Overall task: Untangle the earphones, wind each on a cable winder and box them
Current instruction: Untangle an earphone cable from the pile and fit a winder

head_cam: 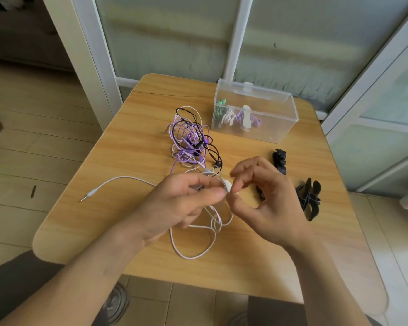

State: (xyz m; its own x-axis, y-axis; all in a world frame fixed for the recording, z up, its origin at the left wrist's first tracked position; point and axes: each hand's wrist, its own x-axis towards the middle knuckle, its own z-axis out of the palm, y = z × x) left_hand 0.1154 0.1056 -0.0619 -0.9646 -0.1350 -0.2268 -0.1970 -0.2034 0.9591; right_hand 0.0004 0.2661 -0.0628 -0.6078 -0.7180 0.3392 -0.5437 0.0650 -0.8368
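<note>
The white earphone cable [193,241] loops on the table [132,142] just near of my hands, its plug [86,196] trailing off to the left. My left hand [181,203] pinches the cable between thumb and fingers, and my right hand [264,198] pinches a small white winder [227,184] against it. Farther off lies a tangle of purple, black and white earphones [191,140]. To its right stands a clear box [278,118] holding 3 wound sets. Right of my hands lie 2 black winders [310,198], near the table's right edge.
</note>
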